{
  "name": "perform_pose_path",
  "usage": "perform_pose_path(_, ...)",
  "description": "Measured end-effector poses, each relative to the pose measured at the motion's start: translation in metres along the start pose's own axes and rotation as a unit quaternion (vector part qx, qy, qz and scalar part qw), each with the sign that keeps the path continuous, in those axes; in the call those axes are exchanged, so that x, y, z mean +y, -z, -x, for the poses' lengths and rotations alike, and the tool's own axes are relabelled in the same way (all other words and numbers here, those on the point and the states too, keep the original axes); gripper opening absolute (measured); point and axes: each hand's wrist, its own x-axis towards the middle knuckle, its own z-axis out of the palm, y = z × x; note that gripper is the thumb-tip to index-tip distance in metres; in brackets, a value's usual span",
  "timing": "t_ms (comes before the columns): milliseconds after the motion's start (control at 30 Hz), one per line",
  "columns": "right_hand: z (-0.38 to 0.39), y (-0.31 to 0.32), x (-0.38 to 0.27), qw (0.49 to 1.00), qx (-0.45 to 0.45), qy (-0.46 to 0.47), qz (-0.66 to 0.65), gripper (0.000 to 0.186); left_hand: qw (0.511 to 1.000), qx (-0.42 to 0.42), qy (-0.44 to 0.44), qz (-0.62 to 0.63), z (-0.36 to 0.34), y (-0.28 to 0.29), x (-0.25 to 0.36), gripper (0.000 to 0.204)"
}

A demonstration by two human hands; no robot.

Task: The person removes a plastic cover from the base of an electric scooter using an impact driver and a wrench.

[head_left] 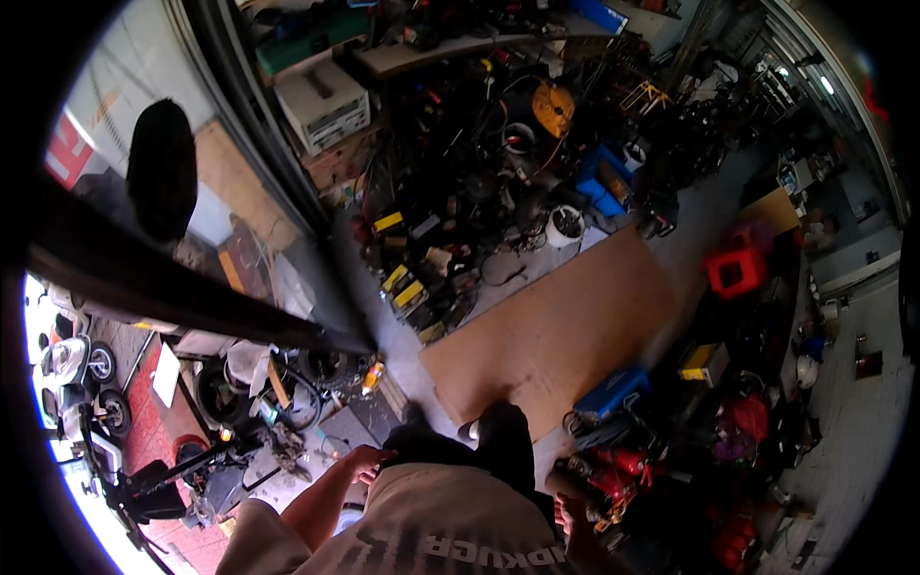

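Head view only, looking steeply down over a cluttered workshop floor.

The left hand (367, 463) is seen at the lower centre, resting against the top of the dark trousers (450, 446), just above the beige shirt (431, 527). Its fingers are curled loosely together on the fabric; nothing is seen pinched, though the fingertips are partly hidden.

The right hand (567, 517) is only partly visible at the right edge of the shirt, beside the trouser leg. Finger state cannot be told: the hand is mostly hidden and blurred.

The trousers are directly below the camera, with 1 dark shoe (505, 422) set on the near edge of a flat brown board (565, 326) laid on the floor.

A blue case (613, 391) lies just right of the shoe, at the board's near-right corner. A red crate (736, 271) stands well beyond it, right of the board. A white bucket (564, 225) sits at the board's far edge among dark tools and cables. An orange reel (554, 108) is seen further back. A white box-shaped machine (324, 103) stands at the upper left. Scooters (72, 369) are parked outside at far left.
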Motion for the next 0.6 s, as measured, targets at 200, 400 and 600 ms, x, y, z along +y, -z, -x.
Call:
perform_pose_path(200, -0.067, 0.022, -0.158, 0.987, -0.091, 0.064, 0.114, 0.025, 0.956, 0.109, -0.028, 0.270, -0.115, 0.014, 0.031, 0.043)
perform_pose_path(400, -0.146, 0.035, -0.389, 0.918, -0.200, 0.154, 0.305, 0.019, 0.933, 0.344, -0.057, 0.091, -0.025, -0.123, 0.148, 0.053)
perform_pose_path(600, -0.202, 0.037, -0.683, 0.857, -0.130, 0.225, 0.445, 0.020, 0.825, 0.426, -0.075, 0.363, 0.029, -0.225, 0.097, 0.041)
